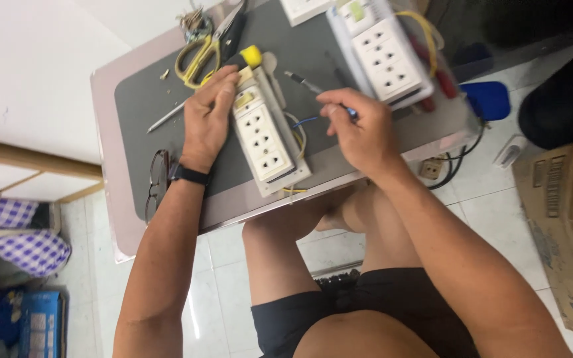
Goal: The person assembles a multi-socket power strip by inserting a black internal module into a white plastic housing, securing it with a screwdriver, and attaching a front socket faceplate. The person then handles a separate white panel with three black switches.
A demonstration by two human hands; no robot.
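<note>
On the floor at far left sit a blue box (38, 323) and a purple checked cloth (28, 250). A pair of glasses (157, 182) lies at the left edge of the table (111, 199), on the grey mat (140, 113). A thin metal rod (165, 117) lies just left of the left hand (208, 116), and yellow-handled scissors (200, 56) lie above it. The left hand, with a black band at the wrist, presses flat on the top end of the opened power strip (265, 139), fingers curled over its edge. The strip lies lengthwise near the table's front edge, with loose wires (298, 129) at its right side. The right hand (359, 129) is closed on a screwdriver (306, 83), tip pointing up-left, just right of the strip. A second power strip (389, 56) lies further right, a cardboard box (565, 225) at far right
</note>
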